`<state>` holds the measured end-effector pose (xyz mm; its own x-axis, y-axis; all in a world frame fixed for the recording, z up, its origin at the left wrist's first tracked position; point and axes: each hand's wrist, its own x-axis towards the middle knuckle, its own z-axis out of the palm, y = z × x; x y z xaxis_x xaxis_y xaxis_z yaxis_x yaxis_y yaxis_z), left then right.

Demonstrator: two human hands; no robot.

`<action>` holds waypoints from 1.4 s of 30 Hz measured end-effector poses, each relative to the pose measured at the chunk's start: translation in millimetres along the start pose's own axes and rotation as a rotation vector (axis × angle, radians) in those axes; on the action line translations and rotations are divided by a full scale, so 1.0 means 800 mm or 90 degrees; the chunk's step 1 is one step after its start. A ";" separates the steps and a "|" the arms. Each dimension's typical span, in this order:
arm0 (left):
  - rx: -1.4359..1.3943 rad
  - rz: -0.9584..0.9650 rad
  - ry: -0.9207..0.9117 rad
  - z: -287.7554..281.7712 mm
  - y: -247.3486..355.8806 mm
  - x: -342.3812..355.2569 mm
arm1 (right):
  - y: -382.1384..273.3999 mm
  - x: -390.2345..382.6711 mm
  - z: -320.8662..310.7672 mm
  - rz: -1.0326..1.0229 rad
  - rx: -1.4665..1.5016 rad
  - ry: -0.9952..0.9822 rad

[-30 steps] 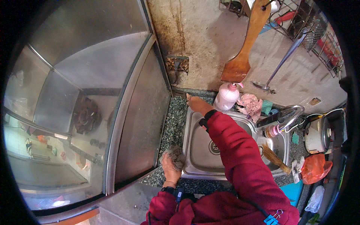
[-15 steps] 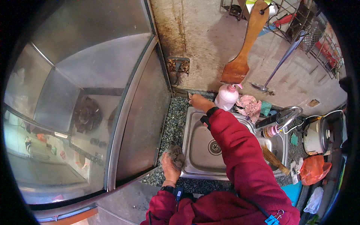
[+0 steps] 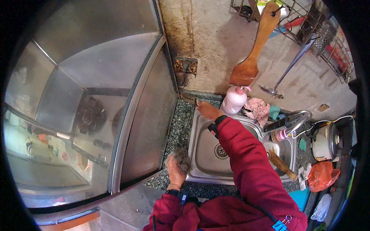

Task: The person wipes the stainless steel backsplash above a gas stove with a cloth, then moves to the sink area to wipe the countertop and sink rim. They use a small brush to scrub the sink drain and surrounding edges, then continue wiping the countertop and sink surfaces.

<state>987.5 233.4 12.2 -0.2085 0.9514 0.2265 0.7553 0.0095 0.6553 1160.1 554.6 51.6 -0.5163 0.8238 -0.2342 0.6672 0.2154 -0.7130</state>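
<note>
My left hand [image 3: 175, 169] is closed round a crumpled grey-brown rag [image 3: 181, 159] over the counter, beside the sink's left rim. Reaching over the sink to the far left corner, my right hand [image 3: 209, 111] has its fingers closed at the end of a flat, brownish, blade-like piece [image 3: 188, 97] that lies by the wall; its exact kind I cannot make out. The steel sink [image 3: 204, 154] shows its drain, and my right sleeve covers part of the bowl. Just right of my right hand stands a pink-white pump bottle [image 3: 234, 101].
A glass-and-metal partition [image 3: 144, 115] rises at the left. A wooden spatula [image 3: 252, 54] and a ladle [image 3: 287, 69] hang on the wall. A pink cloth [image 3: 257, 109], the faucet [image 3: 300, 116], a straw brush [image 3: 282, 165], a pot [image 3: 323, 142] and an orange bag [image 3: 323, 176] are at the right.
My right hand has drawn slightly back toward me from the corner, showing more of the piece's near end. My left hand stays by the sink with the rag.
</note>
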 end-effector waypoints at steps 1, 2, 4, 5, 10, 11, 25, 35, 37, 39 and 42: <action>-0.007 -0.004 -0.005 0.000 -0.001 -0.001 | 0.003 0.004 0.006 -0.004 0.022 0.040; -0.013 -0.009 -0.010 0.001 -0.002 -0.002 | 0.007 0.011 0.015 -0.052 -0.030 0.102; 0.000 -0.014 -0.001 0.004 -0.005 -0.004 | 0.015 0.027 0.039 -0.151 -0.149 0.223; 0.007 -0.016 0.005 0.006 -0.007 -0.004 | 0.019 0.034 0.048 -0.221 -0.164 0.251; 0.015 -0.029 0.016 0.012 -0.009 -0.004 | 0.019 0.026 0.048 -0.075 -0.068 0.045; 0.034 -0.039 -0.004 0.011 -0.009 -0.003 | 0.014 0.020 0.042 -0.128 -0.064 0.081; 0.031 -0.009 0.013 0.010 -0.011 -0.006 | 0.044 0.044 0.064 -0.142 -0.039 0.207; 0.049 0.003 -0.008 0.008 -0.007 -0.003 | 0.030 -0.004 0.042 -0.060 0.125 -0.028; 0.050 0.004 -0.002 0.009 -0.009 -0.004 | 0.025 -0.029 0.040 0.056 0.307 -0.076; 0.054 0.008 -0.001 0.009 -0.010 -0.005 | 0.014 -0.065 0.046 0.167 0.461 -0.093; 0.050 0.011 -0.003 0.010 -0.010 -0.005 | -0.003 -0.113 0.041 0.225 0.596 -0.153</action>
<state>987.0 232.1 0.4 -0.1925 0.9531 0.2336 0.8048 0.0172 0.5933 1187.5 462.5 52.7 -0.5336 0.6124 -0.5833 0.1685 -0.5988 -0.7829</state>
